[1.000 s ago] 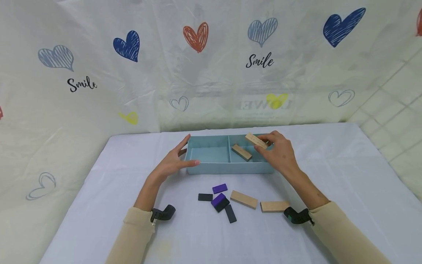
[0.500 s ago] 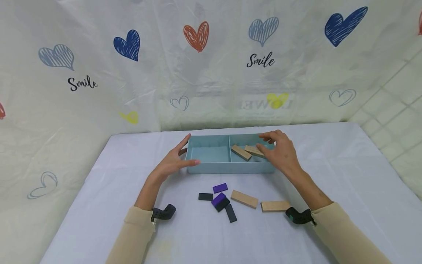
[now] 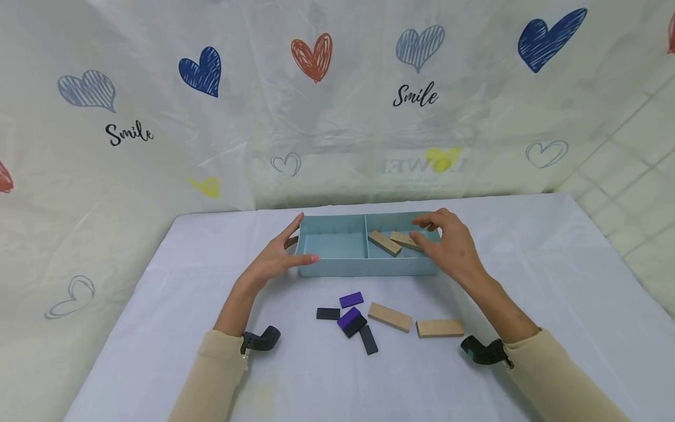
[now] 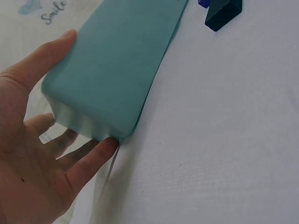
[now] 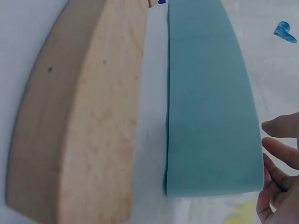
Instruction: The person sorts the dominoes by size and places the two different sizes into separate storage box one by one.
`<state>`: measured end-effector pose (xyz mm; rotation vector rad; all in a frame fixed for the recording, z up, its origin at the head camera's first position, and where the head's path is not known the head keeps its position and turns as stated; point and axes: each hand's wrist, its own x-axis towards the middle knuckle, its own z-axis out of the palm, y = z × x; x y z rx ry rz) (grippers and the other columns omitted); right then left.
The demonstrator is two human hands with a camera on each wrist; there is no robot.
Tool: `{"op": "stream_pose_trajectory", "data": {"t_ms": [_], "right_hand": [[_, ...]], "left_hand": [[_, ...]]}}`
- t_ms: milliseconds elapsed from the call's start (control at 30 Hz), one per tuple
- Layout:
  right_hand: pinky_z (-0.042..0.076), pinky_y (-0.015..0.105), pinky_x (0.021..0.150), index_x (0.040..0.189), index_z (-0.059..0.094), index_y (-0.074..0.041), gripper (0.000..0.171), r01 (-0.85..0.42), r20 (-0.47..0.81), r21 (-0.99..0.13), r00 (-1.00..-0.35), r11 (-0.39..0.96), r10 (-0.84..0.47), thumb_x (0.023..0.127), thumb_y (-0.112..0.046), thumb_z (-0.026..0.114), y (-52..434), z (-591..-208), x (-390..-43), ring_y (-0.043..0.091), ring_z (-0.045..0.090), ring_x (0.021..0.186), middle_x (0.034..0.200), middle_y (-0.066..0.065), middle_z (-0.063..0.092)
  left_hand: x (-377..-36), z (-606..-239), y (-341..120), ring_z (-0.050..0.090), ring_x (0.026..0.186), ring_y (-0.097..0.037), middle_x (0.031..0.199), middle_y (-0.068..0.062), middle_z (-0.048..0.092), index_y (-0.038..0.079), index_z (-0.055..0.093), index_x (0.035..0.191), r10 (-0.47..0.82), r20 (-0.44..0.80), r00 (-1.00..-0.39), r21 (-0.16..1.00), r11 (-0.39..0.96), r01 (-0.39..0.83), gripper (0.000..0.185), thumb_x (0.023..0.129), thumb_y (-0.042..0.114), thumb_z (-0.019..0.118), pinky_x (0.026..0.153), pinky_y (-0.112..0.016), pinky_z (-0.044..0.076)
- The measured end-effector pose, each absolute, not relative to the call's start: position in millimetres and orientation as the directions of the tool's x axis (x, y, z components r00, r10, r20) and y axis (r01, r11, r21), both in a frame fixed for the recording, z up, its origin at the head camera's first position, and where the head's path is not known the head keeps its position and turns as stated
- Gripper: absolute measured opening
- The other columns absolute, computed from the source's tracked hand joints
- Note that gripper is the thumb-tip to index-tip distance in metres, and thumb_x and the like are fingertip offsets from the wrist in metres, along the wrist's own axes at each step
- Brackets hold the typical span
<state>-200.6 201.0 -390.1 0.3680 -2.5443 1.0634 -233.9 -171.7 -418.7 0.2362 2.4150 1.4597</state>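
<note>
A pale blue two-compartment box (image 3: 364, 268) stands near the back of the table. My left hand (image 3: 271, 261) holds its left end, thumb along the front wall and fingers against the end; the left wrist view shows this hand (image 4: 51, 154) closely. Over the box's right end, my right hand (image 3: 456, 249) has its thumb and fingers apart with nothing between them. A wooden block (image 3: 384, 242) lies slantwise in the right compartment. Beside it lies a second wooden block (image 3: 404, 240), partly hidden by the right thumb.
Two wooden blocks, a left one (image 3: 389, 317) and a right one (image 3: 440, 328), lie before the box. Several small purple and black blocks lie near them, including a purple block (image 3: 351, 299) and a black block (image 3: 328, 313). A heart-printed cloth (image 3: 343, 117) hangs behind.
My right hand has let go of the wooden block, which now lies in the right compartment beside the other one. The left hand has stayed at the box's left end.
</note>
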Motion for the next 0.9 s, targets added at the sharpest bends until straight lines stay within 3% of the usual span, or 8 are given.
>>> {"op": "stream_pose_trajectory", "data": {"t_ms": [400, 667, 900], "right_hand": [[0.045, 0.044, 0.087, 0.112, 0.076, -0.007, 0.019, -0.370, 0.392, -0.635, -0.911, 0.679, -0.129, 0.094, -0.011, 0.078, 196.9, -383.5, -188.2, 0.024, 0.056, 0.097, 0.104, 0.011, 0.067], [0.044, 0.044, 0.091, 0.113, 0.076, -0.006, 0.020, -0.381, 0.366, -0.661, -0.916, 0.647, -0.165, 0.094, -0.012, 0.078, 184.9, -382.7, -176.7, 0.029, 0.059, 0.101, 0.106, 0.008, 0.068], [0.045, 0.037, 0.086, 0.109, 0.077, -0.011, 0.017, -0.392, 0.374, -0.639, -0.910, 0.662, -0.177, 0.093, -0.012, 0.079, 186.4, -377.0, -165.8, 0.018, 0.057, 0.096, 0.107, 0.006, 0.070]], "left_hand": [[-232.6, -418.7, -173.9, 0.026, 0.162, -0.030, 0.177, 0.011, 0.011, 0.056, 0.013, 0.162, 0.293, -0.186, -0.938, 0.878, 0.478, -0.025, 0.109, 0.081, 0.049, 0.087, 0.122, -0.071, 0.026], [-227.2, -419.7, -182.7, 0.024, 0.162, -0.032, 0.177, 0.009, 0.010, 0.052, 0.012, 0.164, 0.297, -0.175, -0.939, 0.877, 0.481, -0.011, 0.109, 0.084, 0.046, 0.085, 0.122, -0.072, 0.025], [-232.7, -420.7, -173.7, 0.025, 0.162, -0.029, 0.176, 0.014, 0.012, 0.054, 0.014, 0.162, 0.310, -0.162, -0.937, 0.887, 0.463, 0.000, 0.109, 0.082, 0.047, 0.087, 0.123, -0.070, 0.027]]}}
